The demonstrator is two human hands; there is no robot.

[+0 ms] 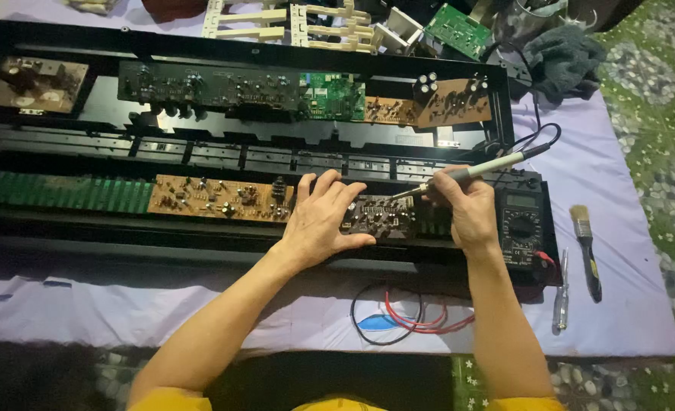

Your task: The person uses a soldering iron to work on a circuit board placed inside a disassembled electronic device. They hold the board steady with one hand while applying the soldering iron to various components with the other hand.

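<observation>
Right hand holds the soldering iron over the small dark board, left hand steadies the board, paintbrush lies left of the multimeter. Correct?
Not quite. The head view shows the paintbrush lying right of the multimeter, on the purple cloth. The rest holds: the right hand holds the soldering iron over the small dark board, and the left hand steadies it.

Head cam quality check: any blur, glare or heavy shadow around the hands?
Head view: even, soft light, no strong glare; left hand and right hand with the soldering iron are fairly sharp; small board parts too fine to read; dark shadow inside the black case and along the bottom edge; slight wide-angle bending at the edges.
</observation>
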